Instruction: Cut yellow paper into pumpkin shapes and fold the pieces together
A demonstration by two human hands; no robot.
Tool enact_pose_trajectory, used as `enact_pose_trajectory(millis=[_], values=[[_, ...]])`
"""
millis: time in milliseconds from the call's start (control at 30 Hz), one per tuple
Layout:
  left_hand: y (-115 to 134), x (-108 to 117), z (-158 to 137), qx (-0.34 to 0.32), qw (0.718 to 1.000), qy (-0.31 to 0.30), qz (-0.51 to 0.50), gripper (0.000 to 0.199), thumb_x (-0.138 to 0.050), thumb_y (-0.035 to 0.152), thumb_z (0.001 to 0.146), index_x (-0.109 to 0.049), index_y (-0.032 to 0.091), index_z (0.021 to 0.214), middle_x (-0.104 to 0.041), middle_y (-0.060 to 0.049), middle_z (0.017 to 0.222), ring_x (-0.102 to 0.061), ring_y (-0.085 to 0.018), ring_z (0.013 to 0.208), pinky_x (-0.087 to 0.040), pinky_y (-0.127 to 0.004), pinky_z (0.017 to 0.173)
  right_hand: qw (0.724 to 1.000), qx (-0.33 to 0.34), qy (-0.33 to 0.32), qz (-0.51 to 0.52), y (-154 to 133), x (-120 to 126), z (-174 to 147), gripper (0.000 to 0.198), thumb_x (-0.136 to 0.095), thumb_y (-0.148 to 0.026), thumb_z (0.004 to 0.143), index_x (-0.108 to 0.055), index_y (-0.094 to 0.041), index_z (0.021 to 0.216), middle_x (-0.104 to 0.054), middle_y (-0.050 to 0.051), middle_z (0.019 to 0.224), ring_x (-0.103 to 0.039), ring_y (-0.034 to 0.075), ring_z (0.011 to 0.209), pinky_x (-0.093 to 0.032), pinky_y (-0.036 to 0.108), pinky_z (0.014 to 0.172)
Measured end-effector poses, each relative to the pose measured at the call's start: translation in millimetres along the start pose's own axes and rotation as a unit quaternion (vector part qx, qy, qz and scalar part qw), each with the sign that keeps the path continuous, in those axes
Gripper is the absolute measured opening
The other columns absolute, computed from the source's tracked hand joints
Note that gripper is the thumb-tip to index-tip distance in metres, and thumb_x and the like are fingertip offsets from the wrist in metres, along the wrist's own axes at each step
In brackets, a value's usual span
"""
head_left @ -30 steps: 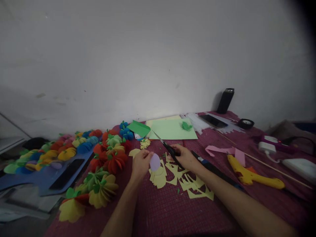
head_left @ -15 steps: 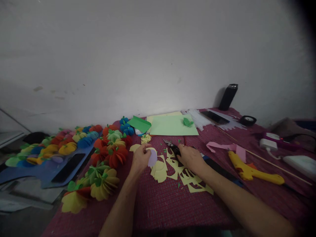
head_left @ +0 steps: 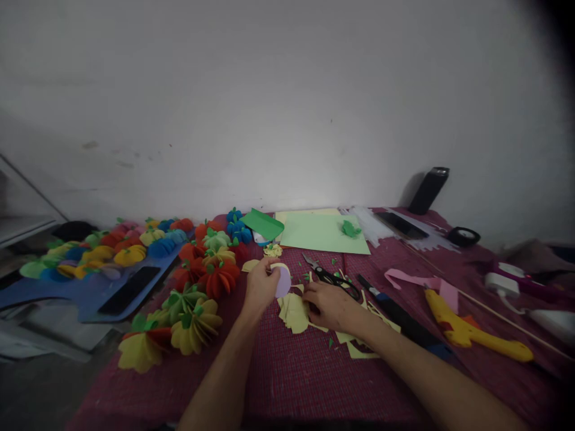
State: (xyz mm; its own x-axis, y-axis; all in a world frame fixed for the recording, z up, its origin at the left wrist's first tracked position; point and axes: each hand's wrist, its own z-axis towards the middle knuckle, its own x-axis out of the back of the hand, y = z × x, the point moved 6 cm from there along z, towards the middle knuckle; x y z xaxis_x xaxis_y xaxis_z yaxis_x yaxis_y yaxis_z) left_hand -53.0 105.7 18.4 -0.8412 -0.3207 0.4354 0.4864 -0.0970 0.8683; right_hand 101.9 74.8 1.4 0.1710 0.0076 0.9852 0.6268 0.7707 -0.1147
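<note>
My left hand (head_left: 262, 284) pinches a purple paper circle (head_left: 283, 284), and a pale yellow edge shows behind its top. To the right, my right hand (head_left: 332, 306) is curled down onto yellow paper offcuts (head_left: 359, 353), its fingertips closed at their edge and partly hidden. Cut yellow paper pieces (head_left: 294, 311) lie in a loose pile between the hands. Just beyond my right hand, black-handled scissors (head_left: 335, 278) rest on the cloth, untouched. Small green scraps are scattered around them.
Colourful paper pumpkins (head_left: 218, 275) crowd the left side. Green sheets (head_left: 323, 232) lie at the back by the wall. On the right are a yellow glue gun (head_left: 476, 332), a pink strip (head_left: 411, 278), a wooden stick, black tape (head_left: 464, 236) and a black bottle (head_left: 429, 190).
My right hand has let go of the scissors and moved nearer and left onto the yellow paper. My left hand still holds the purple circle. The view has shifted slightly.
</note>
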Motion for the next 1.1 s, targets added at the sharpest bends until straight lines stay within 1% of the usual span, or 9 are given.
enact_pose_trajectory(millis=[133, 267, 467, 633, 700, 800, 933, 1033, 1100], values=[[5, 1, -2, -0.025, 0.999, 0.003, 0.024, 0.023, -0.049, 0.018, 0.069, -0.062, 0.016, 0.087, -0.064, -0.004, 0.076, -0.056, -0.013, 0.064, -0.041, -0.021, 0.054, 1.0, -0.004, -0.004, -0.007, 4, -8, 4, 0.011, -0.051, -0.018, 0.075, -0.062, -0.014, 0.077, -0.059, 0.006, 0.081, -0.055, 0.016, 0.079, -0.039, 0.024, 0.073], [6, 0, -2, -0.022, 0.999, -0.008, 0.022, 0.024, -0.048, 0.019, 0.07, -0.062, 0.016, 0.089, -0.064, -0.004, 0.078, -0.056, -0.012, 0.063, -0.041, -0.021, 0.053, 0.999, -0.028, 0.017, -0.016, 11, 0, 3, 0.013, -0.048, -0.017, 0.079, -0.061, -0.015, 0.077, -0.06, 0.005, 0.078, -0.055, 0.015, 0.075, -0.04, 0.023, 0.067], [4, -4, -3, -0.009, 1.0, -0.025, -0.013, 0.023, -0.049, 0.021, 0.07, -0.061, 0.016, 0.088, -0.063, -0.003, 0.074, -0.056, -0.013, 0.061, -0.041, -0.021, 0.05, 0.975, -0.179, 0.122, -0.045, 46, 36, -12, 0.025, -0.035, -0.022, 0.088, -0.059, -0.017, 0.089, -0.059, 0.008, 0.088, -0.052, 0.019, 0.084, -0.038, 0.027, 0.073], [-1, -20, -8, 0.045, 0.988, -0.105, -0.108, 0.023, -0.051, 0.026, 0.071, -0.059, 0.014, 0.088, -0.065, -0.005, 0.076, -0.058, -0.013, 0.063, -0.043, -0.022, 0.053, 0.957, -0.251, 0.133, -0.063, 65, 37, -20, 0.023, -0.044, -0.012, 0.08, -0.061, -0.015, 0.094, -0.06, 0.012, 0.096, -0.048, 0.023, 0.095, -0.034, 0.033, 0.084], [1, -26, -11, 0.054, 0.98, -0.138, -0.133, 0.021, -0.053, 0.027, 0.07, -0.06, 0.013, 0.085, -0.065, -0.005, 0.077, -0.058, -0.013, 0.065, -0.044, -0.022, 0.056, 0.951, -0.252, 0.179, -0.009, 64, 39, -22, 0.025, -0.044, -0.013, 0.08, -0.059, -0.015, 0.1, -0.06, 0.011, 0.1, -0.05, 0.022, 0.095, -0.034, 0.032, 0.084], [7, -33, -15, 0.059, 0.97, -0.19, -0.141, 0.023, -0.053, 0.03, 0.071, -0.061, 0.013, 0.084, -0.064, -0.005, 0.073, -0.056, -0.012, 0.061, -0.041, -0.02, 0.052, 0.932, -0.233, 0.218, 0.172, 56, 34, -19, 0.025, -0.044, -0.031, 0.083, -0.059, -0.017, 0.097, -0.064, 0.005, 0.088, -0.056, 0.016, 0.078, -0.04, 0.025, 0.071], [16, -38, -21, 0.044, 0.963, -0.239, -0.12, 0.025, -0.053, 0.032, 0.071, -0.063, 0.012, 0.082, -0.062, -0.003, 0.067, -0.051, -0.01, 0.054, -0.038, -0.019, 0.047, 0.909, -0.228, 0.143, 0.319, 45, 9, -10, 0.028, -0.056, -0.044, 0.072, -0.062, -0.016, 0.071, -0.058, -0.002, 0.059, -0.048, 0.01, 0.051, -0.033, 0.019, 0.047], [18, -38, -22, 0.05, 0.963, -0.243, -0.105, 0.025, -0.05, 0.034, 0.071, -0.063, 0.013, 0.075, -0.058, 0.0, 0.058, -0.049, -0.009, 0.05, -0.038, -0.02, 0.047, 0.889, -0.23, 0.103, 0.383, 44, -5, -8, 0.028, -0.059, -0.04, 0.069, -0.058, -0.014, 0.059, -0.046, -0.005, 0.047, -0.037, 0.007, 0.043, -0.025, 0.018, 0.041], [17, -37, -22, 0.052, 0.964, -0.243, -0.091, 0.025, -0.049, 0.035, 0.071, -0.062, 0.014, 0.071, -0.055, 0.001, 0.055, -0.048, -0.009, 0.049, -0.037, -0.02, 0.046, 0.87, -0.209, 0.086, 0.439, 43, -11, -7, 0.025, -0.058, -0.037, 0.07, -0.057, -0.014, 0.059, -0.045, -0.006, 0.049, -0.036, 0.006, 0.044, -0.027, 0.017, 0.042]])
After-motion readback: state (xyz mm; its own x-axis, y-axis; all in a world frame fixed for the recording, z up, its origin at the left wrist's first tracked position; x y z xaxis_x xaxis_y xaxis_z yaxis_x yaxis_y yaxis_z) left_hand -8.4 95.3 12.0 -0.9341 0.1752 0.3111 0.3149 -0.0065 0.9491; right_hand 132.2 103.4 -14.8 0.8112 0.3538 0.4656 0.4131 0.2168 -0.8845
